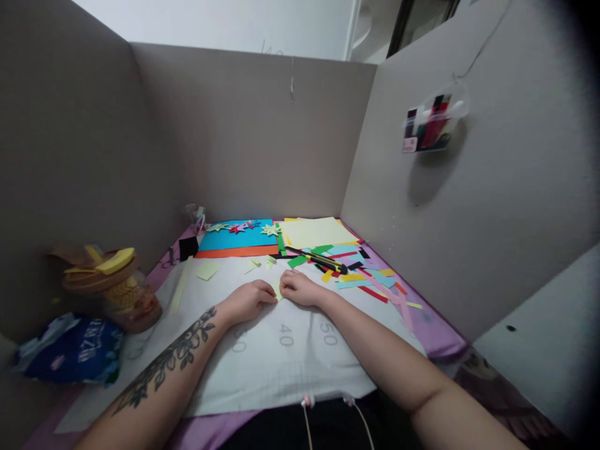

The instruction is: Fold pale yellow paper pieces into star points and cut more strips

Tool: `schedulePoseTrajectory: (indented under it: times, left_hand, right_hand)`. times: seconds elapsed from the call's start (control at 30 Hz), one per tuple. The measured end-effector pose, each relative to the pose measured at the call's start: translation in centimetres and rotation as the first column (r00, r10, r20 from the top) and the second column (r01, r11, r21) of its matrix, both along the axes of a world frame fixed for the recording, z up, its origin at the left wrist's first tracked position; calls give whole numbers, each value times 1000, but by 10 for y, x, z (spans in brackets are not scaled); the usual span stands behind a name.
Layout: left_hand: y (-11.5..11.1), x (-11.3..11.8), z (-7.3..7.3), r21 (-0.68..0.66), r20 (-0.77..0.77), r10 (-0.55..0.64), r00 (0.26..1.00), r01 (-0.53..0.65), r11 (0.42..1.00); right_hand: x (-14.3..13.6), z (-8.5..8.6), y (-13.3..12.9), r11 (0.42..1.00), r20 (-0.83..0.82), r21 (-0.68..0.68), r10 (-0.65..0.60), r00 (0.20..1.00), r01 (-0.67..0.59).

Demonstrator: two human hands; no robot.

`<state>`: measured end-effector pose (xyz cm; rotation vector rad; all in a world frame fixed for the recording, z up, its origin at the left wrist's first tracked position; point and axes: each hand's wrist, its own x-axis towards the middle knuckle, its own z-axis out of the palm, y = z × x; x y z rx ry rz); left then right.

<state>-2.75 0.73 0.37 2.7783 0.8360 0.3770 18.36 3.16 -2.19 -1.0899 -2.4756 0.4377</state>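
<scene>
My left hand (252, 301) and my right hand (300, 288) meet over the white sheet (281, 369), which has printed numbers on it. Between them is a small piece of pale yellow paper (280, 290), mostly covered by the fingers. Both hands are closed, with the fingertips pinching the paper from either side. Just beyond lie small folded pale yellow paper pieces (270, 262), and a flat pale yellow square (207, 270) rests to the left. Further back, several folded paper stars (239, 227) sit on a blue sheet (225, 240).
A black and yellow utility knife (323, 260) lies among coloured paper strips (370, 278) on the right. A stack of coloured paper (319, 232) is at the back. Left stand a lidded plastic cup (134, 300) and a blue packet (72, 350). Grey panels (248, 137) enclose the table.
</scene>
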Motion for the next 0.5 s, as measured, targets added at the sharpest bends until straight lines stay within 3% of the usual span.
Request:
schedulePoseTrajectory:
  times: [0.2, 0.37, 0.5]
  left_hand:
    - [-6, -2, 2, 50, -26, -77, 997, 79, 996]
    - [-16, 0, 6, 99, -62, -79, 995, 85, 991]
    - [-19, 4, 6, 109, -95, -38, 995, 48, 993]
  right_hand:
    - [0, 3, 2, 1000, -5, -5, 19, 1000, -19]
    - [7, 12, 19, 939, -83, -56, 335, 938, -340]
    - [10, 16, 33, 871, -98, -111, 469, 878, -478]
